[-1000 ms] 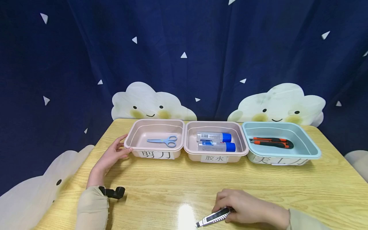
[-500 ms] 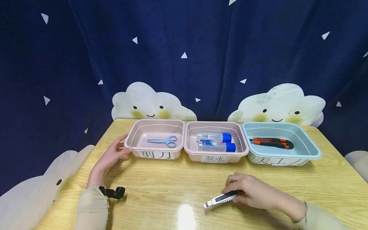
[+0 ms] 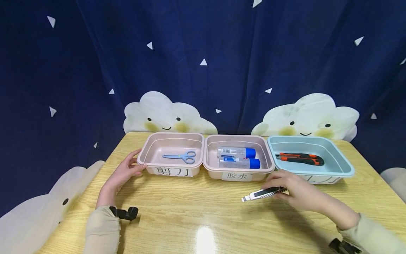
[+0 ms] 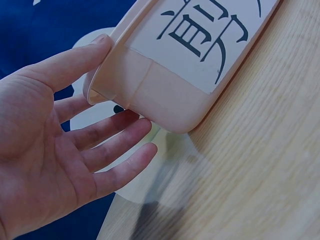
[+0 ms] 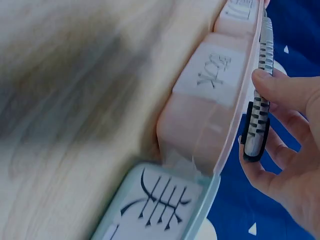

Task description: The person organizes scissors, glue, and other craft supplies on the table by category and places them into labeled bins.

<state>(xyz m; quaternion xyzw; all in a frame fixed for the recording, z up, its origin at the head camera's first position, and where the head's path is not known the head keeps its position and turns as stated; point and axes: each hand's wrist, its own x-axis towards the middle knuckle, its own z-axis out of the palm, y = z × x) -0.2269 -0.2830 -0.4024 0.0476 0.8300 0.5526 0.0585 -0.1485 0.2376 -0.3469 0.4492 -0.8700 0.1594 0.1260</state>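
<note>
In the head view, my right hand (image 3: 296,190) grips a silver-and-black utility knife (image 3: 263,193) above the table, just in front of the blue bin (image 3: 350,171). The right wrist view shows thumb and fingers pinching the knife (image 5: 259,115) by its ridged body. On the left, my left hand (image 3: 122,173) touches the near left corner of a pink bin (image 3: 144,165). Its thumb rests on the rim, while the other fingers, fairly straight, lie beside the corner in the left wrist view. Light-blue scissors (image 3: 180,156) lie inside that bin.
A second pink bin (image 3: 207,167) in the middle holds two glue bottles (image 3: 236,162) with blue caps. Inside the blue bin lie red-and-black utility knives (image 3: 299,159). Labels front all three bins, which stand in a row at the back of the wooden table (image 3: 177,211), before a dark-blue curtain (image 3: 177,53).
My right hand has carried the utility knife away from the near edge, up and rightward towards the blue bin. The left hand has stayed at the pink bin's corner.
</note>
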